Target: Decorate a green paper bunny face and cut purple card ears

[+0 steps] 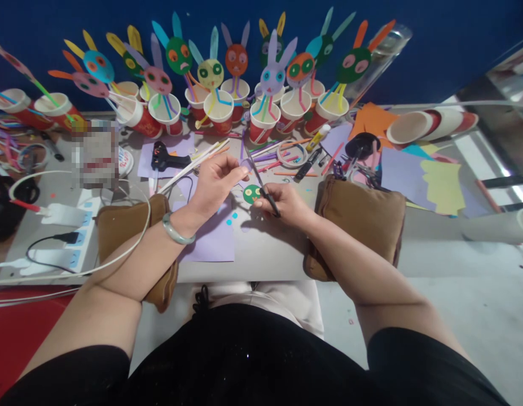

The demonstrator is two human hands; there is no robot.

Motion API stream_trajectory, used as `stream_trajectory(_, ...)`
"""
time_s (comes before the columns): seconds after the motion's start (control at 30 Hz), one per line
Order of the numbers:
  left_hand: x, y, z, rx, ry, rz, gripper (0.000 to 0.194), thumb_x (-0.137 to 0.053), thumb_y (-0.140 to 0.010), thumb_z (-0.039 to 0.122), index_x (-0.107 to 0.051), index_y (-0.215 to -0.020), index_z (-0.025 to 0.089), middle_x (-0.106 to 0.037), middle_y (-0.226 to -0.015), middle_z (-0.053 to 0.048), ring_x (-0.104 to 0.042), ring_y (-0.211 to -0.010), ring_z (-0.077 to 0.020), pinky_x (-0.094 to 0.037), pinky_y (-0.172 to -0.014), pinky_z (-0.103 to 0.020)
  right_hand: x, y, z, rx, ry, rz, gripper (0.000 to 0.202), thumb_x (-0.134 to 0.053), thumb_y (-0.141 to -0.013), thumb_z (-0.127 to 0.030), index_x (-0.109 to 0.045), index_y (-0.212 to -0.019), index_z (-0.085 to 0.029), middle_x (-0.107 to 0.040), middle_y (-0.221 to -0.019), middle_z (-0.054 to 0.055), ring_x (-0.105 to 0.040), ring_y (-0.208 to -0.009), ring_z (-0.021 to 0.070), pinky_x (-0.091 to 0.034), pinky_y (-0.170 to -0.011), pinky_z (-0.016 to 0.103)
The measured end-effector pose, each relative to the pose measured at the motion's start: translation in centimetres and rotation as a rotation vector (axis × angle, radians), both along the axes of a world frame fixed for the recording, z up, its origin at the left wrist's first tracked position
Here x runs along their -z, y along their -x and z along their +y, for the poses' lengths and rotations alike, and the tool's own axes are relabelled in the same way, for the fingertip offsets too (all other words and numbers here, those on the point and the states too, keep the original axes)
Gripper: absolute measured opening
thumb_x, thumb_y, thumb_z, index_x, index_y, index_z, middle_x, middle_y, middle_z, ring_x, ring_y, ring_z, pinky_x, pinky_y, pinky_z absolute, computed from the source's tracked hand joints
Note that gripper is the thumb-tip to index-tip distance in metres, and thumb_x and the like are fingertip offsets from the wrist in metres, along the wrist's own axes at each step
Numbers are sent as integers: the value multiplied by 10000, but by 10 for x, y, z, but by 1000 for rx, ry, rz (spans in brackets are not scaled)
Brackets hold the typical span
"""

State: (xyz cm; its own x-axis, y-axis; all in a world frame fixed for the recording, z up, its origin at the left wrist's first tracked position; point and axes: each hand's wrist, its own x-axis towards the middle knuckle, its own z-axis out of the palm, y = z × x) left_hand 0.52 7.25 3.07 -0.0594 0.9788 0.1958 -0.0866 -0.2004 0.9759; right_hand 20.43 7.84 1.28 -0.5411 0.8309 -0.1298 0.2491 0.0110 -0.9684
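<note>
My right hand (284, 204) is closed on a dark, slender tool (267, 197), which looks like scissors or tweezers and points up and to the left. Its tip is close to the fingers of my left hand (216, 183). The left thumb and index finger are pinched together; what they hold, if anything, is too small to make out. Between the hands, a round green face (250, 194) with pale eyes lies on the table. Small blue discs (232, 219) are by the purple paper (210, 242) below my left hand.
Red-and-white cups (219, 115) with paper rabbit heads line the back. A black glue gun (170, 160) lies left. Brown cushions (360, 225) flank both forearms. A power strip (81, 239) and white cables are far left; coloured paper (407, 172) is right.
</note>
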Motion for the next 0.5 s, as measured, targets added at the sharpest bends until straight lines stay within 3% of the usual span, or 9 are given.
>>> stream_trajectory(0.5,-2,0,0,-12,-14,29,255,-806,-826,259,-593,-692,213,-668,-660,32,-658,-652,-124,-541,-665,-275,-4,0,-1,6,26,5,725,-823,-655,-866,-489,-613,-224,-550,-484,-27,-427,-447,100,-287,-458,255)
